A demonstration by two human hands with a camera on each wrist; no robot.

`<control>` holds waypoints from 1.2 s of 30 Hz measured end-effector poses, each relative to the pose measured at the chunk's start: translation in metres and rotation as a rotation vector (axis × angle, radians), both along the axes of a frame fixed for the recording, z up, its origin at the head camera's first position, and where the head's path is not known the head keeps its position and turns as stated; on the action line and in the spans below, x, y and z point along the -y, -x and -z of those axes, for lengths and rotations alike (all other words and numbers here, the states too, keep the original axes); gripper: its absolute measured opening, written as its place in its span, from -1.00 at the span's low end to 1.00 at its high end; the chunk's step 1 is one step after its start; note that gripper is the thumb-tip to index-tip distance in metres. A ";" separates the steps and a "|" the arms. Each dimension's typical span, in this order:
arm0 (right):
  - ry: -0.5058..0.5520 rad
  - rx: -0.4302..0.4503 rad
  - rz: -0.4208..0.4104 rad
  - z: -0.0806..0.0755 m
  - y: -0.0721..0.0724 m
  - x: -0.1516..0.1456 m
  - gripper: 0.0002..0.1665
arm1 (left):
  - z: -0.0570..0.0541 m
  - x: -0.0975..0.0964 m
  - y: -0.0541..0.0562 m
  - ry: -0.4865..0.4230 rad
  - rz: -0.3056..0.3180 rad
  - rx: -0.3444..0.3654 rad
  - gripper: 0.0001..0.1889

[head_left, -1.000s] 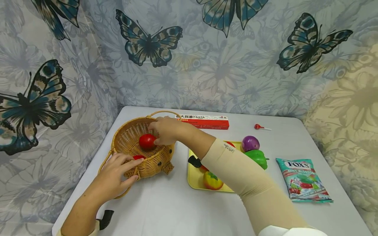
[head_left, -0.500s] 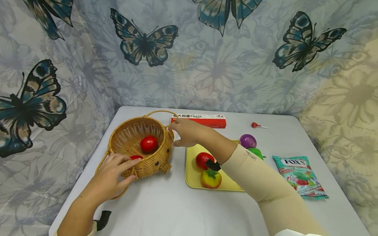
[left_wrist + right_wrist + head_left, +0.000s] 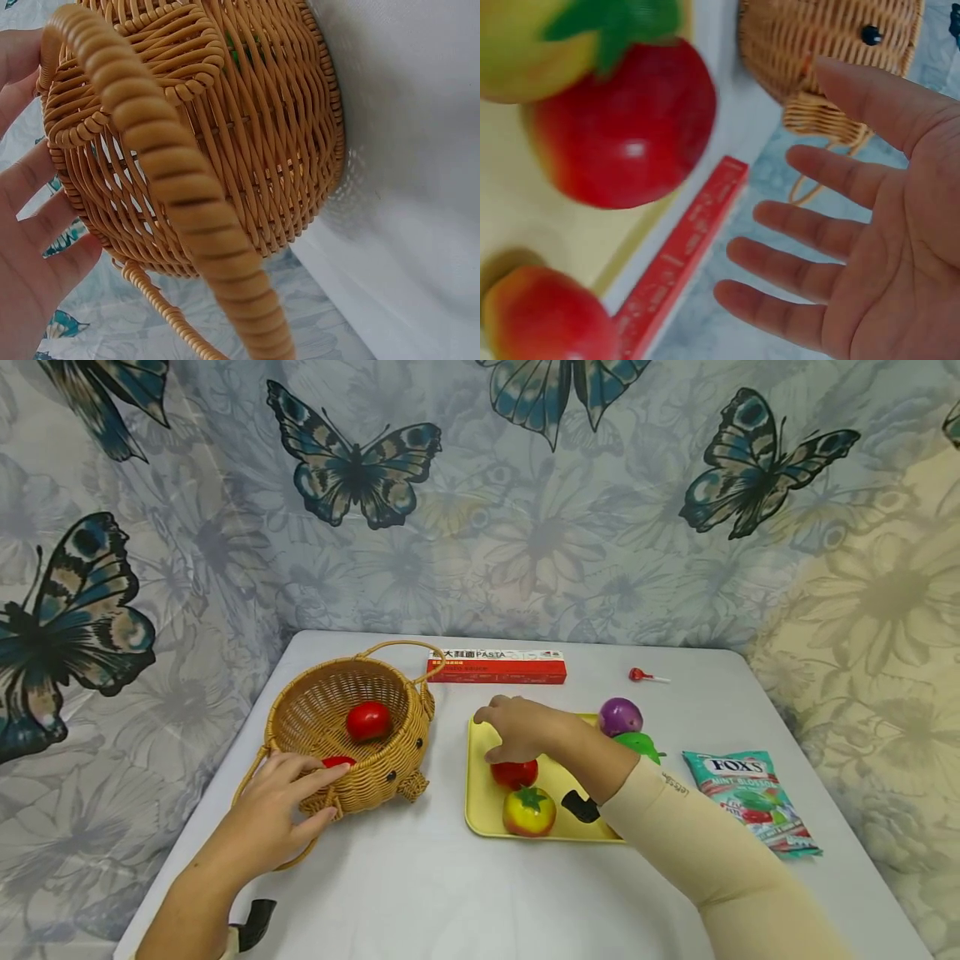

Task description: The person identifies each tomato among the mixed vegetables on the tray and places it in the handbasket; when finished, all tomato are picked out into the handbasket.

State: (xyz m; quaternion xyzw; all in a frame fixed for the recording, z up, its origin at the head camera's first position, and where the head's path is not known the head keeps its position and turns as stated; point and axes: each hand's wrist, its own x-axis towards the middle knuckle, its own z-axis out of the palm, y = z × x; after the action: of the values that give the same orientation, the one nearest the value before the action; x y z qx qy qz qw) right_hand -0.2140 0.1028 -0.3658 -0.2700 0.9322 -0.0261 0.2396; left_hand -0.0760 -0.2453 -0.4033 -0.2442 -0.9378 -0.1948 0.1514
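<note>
My left hand [image 3: 281, 814] holds the near rim of a woven wicker basket [image 3: 390, 772], fingers over the edge and thumb outside. A red, tomato-like toy fruit [image 3: 369, 721] lies inside the basket; another red item [image 3: 339, 762] shows by the left fingers. In the left wrist view, the braided handle [image 3: 176, 180] crosses before the weave. My right hand [image 3: 521, 727], with nothing in it, reaches over a yellow tray [image 3: 474, 814], fingers spread. Below it lies a red toy fruit [image 3: 516, 774], beside a yellow-red one with green leaves [image 3: 529, 812].
At the tray's far right sit a purple ball-shaped toy [image 3: 620, 717] and a green toy pepper [image 3: 637, 745], partly behind the forearm. A red pasta box [image 3: 497, 668] and a lollipop [image 3: 637, 674] lie farther back. A Fox's candy bag [image 3: 753, 802] lies right.
My right hand has let go of the red fruit in the basket, moved out over the rim and rightward to above the tray. The left hand stays at the basket rim.
</note>
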 end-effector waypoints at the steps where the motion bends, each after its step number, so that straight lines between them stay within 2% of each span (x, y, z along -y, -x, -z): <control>1: 0.000 0.010 0.007 0.002 -0.001 -0.003 -0.23 | 0.000 0.000 0.000 -0.001 0.001 -0.004 -0.37; 17: -0.003 0.111 0.107 0.025 -0.013 -0.018 -0.21 | 0.001 0.001 -0.001 -0.015 0.010 -0.024 -0.38; 25: -0.002 0.116 0.129 0.030 -0.017 -0.020 -0.21 | 0.001 0.000 -0.001 -0.022 0.004 -0.022 -0.39; 36: 0.009 0.110 0.124 0.032 -0.015 -0.024 -0.23 | 0.000 -0.001 -0.001 -0.014 0.003 -0.021 -0.38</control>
State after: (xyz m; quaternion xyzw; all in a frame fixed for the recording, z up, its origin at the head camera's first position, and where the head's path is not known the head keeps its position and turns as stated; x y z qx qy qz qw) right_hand -0.1990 0.1271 -0.3983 -0.2109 0.9324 -0.0601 0.2872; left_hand -0.0750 -0.2444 -0.4032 -0.2464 -0.9344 -0.1990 0.1628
